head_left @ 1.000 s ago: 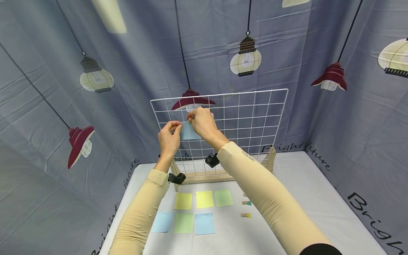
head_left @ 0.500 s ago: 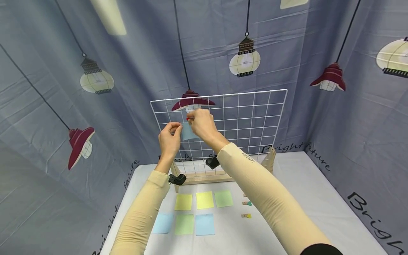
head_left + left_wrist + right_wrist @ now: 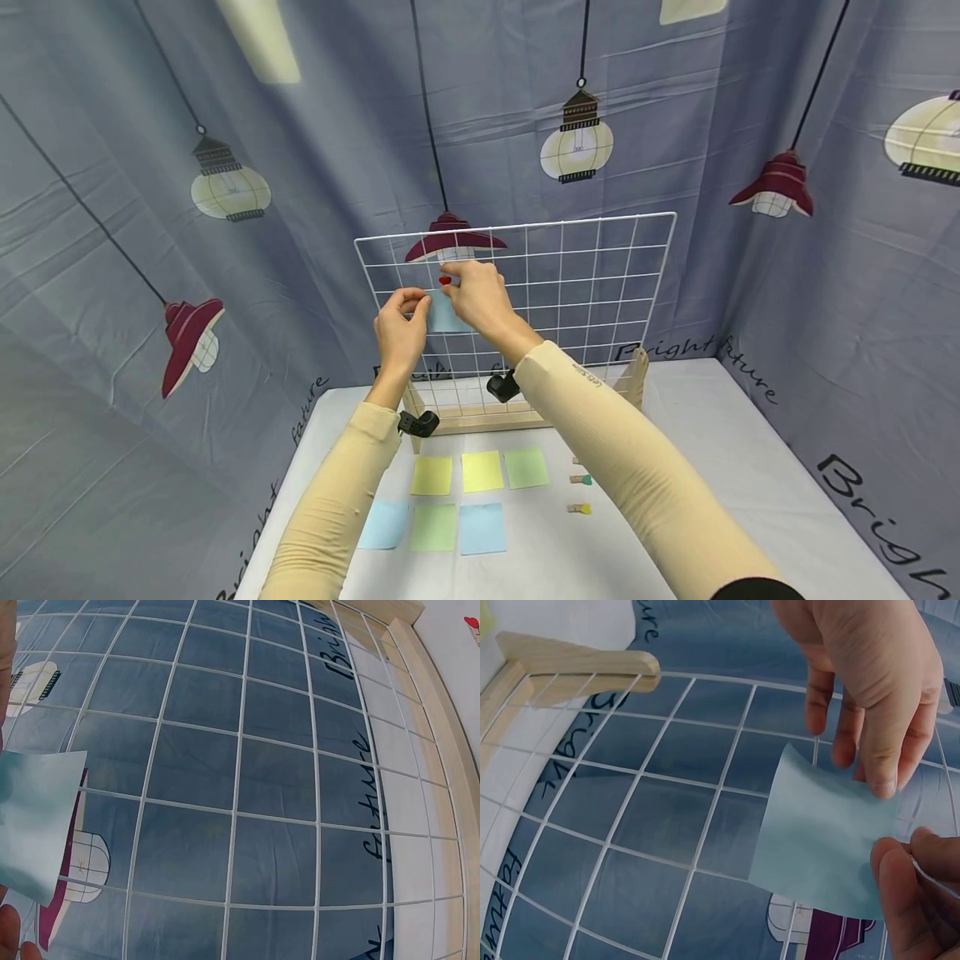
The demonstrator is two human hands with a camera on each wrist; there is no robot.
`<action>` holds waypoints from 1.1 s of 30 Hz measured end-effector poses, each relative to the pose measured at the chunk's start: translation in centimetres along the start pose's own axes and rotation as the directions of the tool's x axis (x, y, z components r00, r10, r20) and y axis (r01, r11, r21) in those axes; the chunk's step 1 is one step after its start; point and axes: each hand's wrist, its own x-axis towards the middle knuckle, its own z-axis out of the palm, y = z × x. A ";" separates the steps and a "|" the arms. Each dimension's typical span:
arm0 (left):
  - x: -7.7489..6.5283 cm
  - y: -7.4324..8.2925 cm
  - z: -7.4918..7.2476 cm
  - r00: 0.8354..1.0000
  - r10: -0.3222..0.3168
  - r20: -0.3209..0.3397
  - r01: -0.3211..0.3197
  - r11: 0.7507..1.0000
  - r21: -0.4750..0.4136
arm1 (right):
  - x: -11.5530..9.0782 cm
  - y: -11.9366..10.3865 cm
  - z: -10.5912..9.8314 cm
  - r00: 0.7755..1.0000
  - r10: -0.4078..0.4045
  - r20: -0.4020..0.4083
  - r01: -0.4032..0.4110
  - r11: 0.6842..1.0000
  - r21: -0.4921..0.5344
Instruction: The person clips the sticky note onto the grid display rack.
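Observation:
At the upper left of the white wire grid (image 3: pixel 562 283), a light blue sticky note (image 3: pixel 442 317) lies against the wires. My left hand (image 3: pixel 400 333) pinches the note's upper left side, its thumb (image 3: pixel 885 776) flat on the front of the paper in the right wrist view. My right hand (image 3: pixel 483 304) is at the note's top edge, thumb and index finger around a small clip with a red head (image 3: pixel 445 281). In the right wrist view its fingers (image 3: pixel 900 900) hide the clip. The left wrist view shows part of the note (image 3: pixel 34 817) at its left edge.
The grid stands in a wooden base (image 3: pixel 487 418) on the white table. In front lie yellow (image 3: pixel 482 471), green (image 3: pixel 433 527) and blue (image 3: pixel 482 528) sticky notes. Clips with yellow (image 3: pixel 583 508) and green (image 3: pixel 585 479) heads lie near my right sleeve. A lamp-patterned curtain hangs behind.
My right thumb and index finger have spread a little, and more of the red head shows between them. The note and my left hand stay almost in place.

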 end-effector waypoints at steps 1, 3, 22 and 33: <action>0.0 0.0 0.0 1.000 0.004 -0.002 -0.004 1.000 -0.005 | 0.0 0.0 0.0 1.000 0.000 -0.004 0.000 1.000 0.001; 0.0 0.0 -0.1 1.000 0.007 -0.006 -0.008 1.000 -0.007 | -0.1 0.1 0.1 1.000 0.000 -0.011 0.000 1.000 0.003; -0.4 -0.5 -0.8 0.998 0.060 0.010 -0.060 0.998 -0.025 | -1.2 1.0 -0.6 0.997 -0.056 -0.056 0.059 0.997 0.054; -0.5 -0.6 -1.3 0.996 0.078 0.039 -0.076 0.996 -0.044 | -2.3 2.0 -1.0 0.989 -0.103 -0.109 0.112 0.991 0.076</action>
